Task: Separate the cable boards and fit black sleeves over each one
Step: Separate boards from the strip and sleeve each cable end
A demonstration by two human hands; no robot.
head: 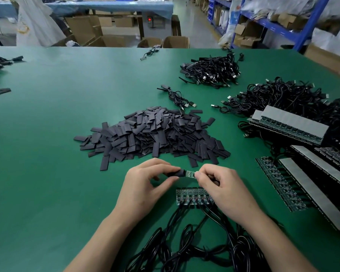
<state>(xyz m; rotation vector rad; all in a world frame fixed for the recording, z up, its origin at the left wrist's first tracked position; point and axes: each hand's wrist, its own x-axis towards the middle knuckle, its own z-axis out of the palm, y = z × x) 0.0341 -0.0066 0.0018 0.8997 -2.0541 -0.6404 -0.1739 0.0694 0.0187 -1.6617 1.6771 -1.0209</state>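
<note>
Hands join a black sleeve and a small circuit board over a green desk (47, 154).

The left hand (145, 185) pinches the sleeve (175, 173) between thumb and fingers, while the right hand (224, 189) pinches the far end of the board (189, 174); the sleeve's mouth meets the board's near end. Just below, a strip of joined boards (192, 196) lies on the desk, its black cables (185, 248) trailing toward the person. A heap of loose sleeves (153, 134) sits beyond the hands, with stacked board panels (289, 126) to the right.
</note>
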